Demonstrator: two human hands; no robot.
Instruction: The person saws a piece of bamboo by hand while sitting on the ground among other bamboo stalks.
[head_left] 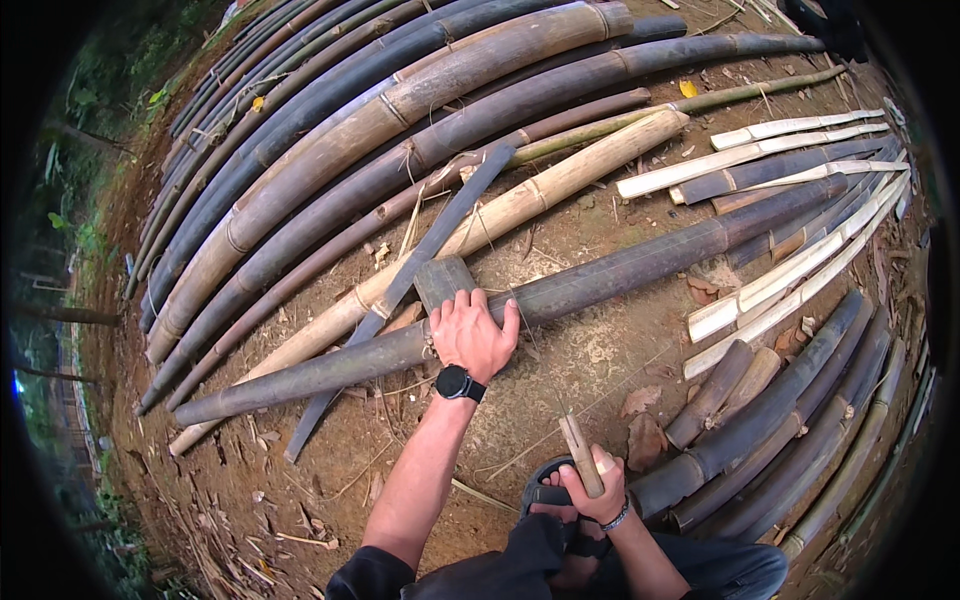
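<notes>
My left hand (pixel 468 335) lies across a long dark bamboo pole (pixel 620 278), its fingers bent over the far side and the thumb along the top. Just beyond the fingertips, against the pole, is a squarish wooden block (pixel 447 280). A flat dark wooden strip (pixel 440 232) slants under the pole, as does a pale tan bamboo pole (pixel 560 185). Low at my right knee, my right hand (pixel 598 490) is closed around a wooden-handled tool (pixel 578 450). A thin edge seems to extend from its handle, too fine to tell its kind.
Long bamboo poles (pixel 400 100) lie side by side along the far left. Pale split bamboo strips (pixel 770 290) lie at the right, with shorter dark bamboo pieces (pixel 770 430) nearer me. My sandalled foot (pixel 550 495) stands on brown soil scattered with dry leaves (pixel 645 440) and chips.
</notes>
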